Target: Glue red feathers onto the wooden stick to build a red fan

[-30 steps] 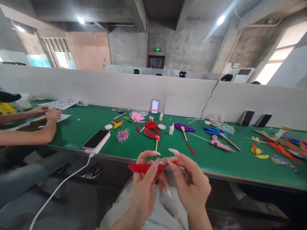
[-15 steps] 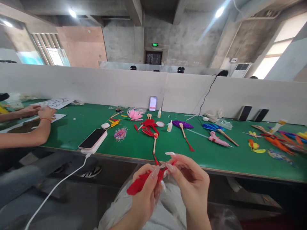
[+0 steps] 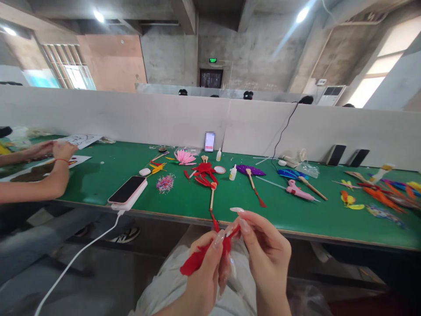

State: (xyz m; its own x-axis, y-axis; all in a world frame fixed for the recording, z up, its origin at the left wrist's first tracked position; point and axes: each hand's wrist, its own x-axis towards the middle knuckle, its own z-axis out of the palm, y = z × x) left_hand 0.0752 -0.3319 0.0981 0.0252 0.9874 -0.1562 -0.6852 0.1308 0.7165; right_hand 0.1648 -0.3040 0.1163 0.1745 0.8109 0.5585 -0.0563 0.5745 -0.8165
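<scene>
Over my lap, my left hand (image 3: 208,268) pinches a red feather (image 3: 191,262), whose broad end sticks out to the left. My right hand (image 3: 268,248) holds the narrow end between thumb and fingers, close to the left fingertips. Part of the feather is hidden behind the fingers. Just beyond, a red feather fan (image 3: 204,169) lies on the green table (image 3: 184,204), its wooden handle (image 3: 212,199) pointing toward me. A red tassel (image 3: 215,223) hangs over the table edge from the handle, near my left hand.
A phone on a power bank (image 3: 128,191) trails a white cable at left. Glue bottles (image 3: 233,173), a purple fan (image 3: 248,170), a pink glue gun (image 3: 299,192), a blue fan (image 3: 292,174) and sequins (image 3: 165,184) lie around. A co-worker's hands (image 3: 62,151) are at far left.
Both my hands have shifted slightly right with the red feather, and its broad end has dipped a little. The co-worker's hands have moved slightly.
</scene>
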